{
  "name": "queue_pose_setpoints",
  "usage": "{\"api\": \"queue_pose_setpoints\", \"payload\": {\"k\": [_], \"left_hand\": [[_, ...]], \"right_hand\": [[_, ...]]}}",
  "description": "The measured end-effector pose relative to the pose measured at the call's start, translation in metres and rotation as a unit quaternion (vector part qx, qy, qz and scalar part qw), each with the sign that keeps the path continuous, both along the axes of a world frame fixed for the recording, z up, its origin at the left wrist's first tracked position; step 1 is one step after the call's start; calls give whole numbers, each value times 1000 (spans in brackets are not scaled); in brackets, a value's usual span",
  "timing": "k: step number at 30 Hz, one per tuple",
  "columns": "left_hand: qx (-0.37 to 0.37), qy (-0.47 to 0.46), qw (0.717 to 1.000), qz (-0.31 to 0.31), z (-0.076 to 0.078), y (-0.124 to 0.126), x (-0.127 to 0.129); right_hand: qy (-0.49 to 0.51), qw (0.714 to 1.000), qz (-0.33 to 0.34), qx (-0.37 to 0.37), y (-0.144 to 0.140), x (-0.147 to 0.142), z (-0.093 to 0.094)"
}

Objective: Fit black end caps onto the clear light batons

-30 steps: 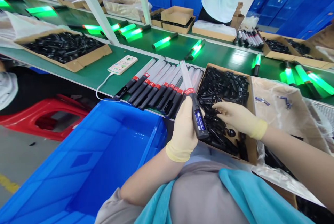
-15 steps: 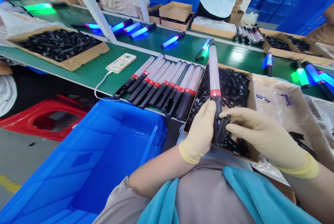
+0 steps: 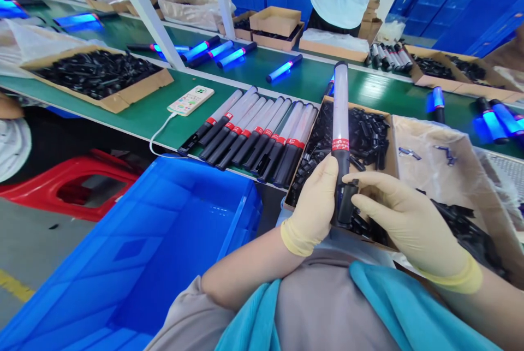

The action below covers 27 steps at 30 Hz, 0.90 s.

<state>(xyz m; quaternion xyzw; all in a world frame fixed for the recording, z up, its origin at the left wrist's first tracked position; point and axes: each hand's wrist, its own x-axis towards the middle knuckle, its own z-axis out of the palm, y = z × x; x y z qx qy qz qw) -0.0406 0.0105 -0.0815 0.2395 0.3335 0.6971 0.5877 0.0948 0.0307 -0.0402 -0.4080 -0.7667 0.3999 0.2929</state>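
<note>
My gloved left hand grips the black handle of an unlit light baton, held upright with its clear tube and red band pointing away from me. A small black cover piece is pinched in my gloved right hand and pressed against the handle's side. Both hands hover over a cardboard box of black parts. A row of several unlit batons lies on the green table to the left of that box.
A blue crate sits at my lower left. A white power bank with a cable lies on the table. Lit blue batons rest on the green conveyor. Another box of black parts stands far left. A person in white stands opposite.
My right hand left the parts box with a black piece and brought it onto the baton handle. The baton swung upright and rightward. The conveyor batons' light turned from green to blue.
</note>
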Motion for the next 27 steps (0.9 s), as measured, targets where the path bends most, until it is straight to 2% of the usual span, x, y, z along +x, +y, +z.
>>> {"api": "queue_pose_setpoints", "payload": {"k": [2, 5, 7, 9, 11, 15, 19, 21, 23, 25, 27], "left_hand": [[0, -8, 1000, -5, 1, 1, 2], [-1, -3, 1000, -1, 2, 2, 5], [-17, -8, 1000, -1, 3, 3, 7], [-40, -25, 999, -14, 4, 4, 8], [-47, -44, 997, -32, 6, 4, 8], [-1, -55, 996, -71, 9, 4, 6], [-6, -3, 999, -40, 5, 11, 3], [-10, 11, 1000, -24, 4, 16, 0], [10, 9, 1000, -20, 7, 22, -6], [34, 15, 999, 5, 11, 28, -16], [36, 36, 998, 46, 15, 31, -28]], "right_hand": [[-8, 1000, 0, -4, -1, 2, 1], [-43, 998, 19, 50, -1, 5, 0], [-50, 994, 7, 95, 1, 6, -6], [-41, 993, -17, 105, 4, 7, -15], [-27, 995, -27, 87, 7, 9, -25], [-19, 997, -43, 67, 11, 14, -31], [-76, 996, -36, 20, 6, 8, -24], [-63, 997, -13, -30, 9, -1, -21], [-8, 994, 23, -109, 25, -11, -18], [59, 983, 33, -173, 58, -18, -15], [77, 985, -5, -154, 107, -22, -12]]}}
